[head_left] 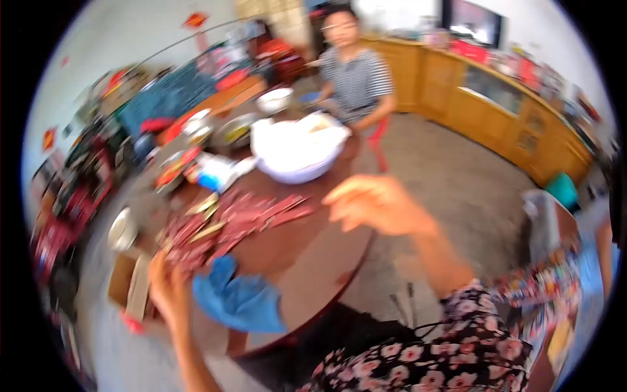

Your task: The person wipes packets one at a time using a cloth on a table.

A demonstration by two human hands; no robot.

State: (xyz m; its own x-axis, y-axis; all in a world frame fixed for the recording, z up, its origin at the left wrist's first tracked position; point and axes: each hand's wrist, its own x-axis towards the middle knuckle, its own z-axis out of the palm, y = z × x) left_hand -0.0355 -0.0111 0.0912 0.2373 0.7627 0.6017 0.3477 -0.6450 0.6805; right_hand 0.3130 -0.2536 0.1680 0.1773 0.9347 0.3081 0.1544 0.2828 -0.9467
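Observation:
My left hand [171, 287] is at the table's left edge, beside a pile of dark red strips [228, 219]; blur hides whether its fingers touch or hold any. Raised over the table's right edge, my right hand [372, 204] has its fingers bent forward, and the blur leaves unclear whether anything is between them. A blue cloth [238, 299] lies crumpled at the near edge of the round brown table [313, 261]. Behind the strips stands a pale basin [300, 166] with white material in it.
Bowls [274, 100] and dishes with food stand at the table's far side. A cardboard box [130, 287] is at its left edge. Across the table a person [356, 75] in a striped shirt sits on a red stool. Wooden cabinets [450, 81] line the back wall.

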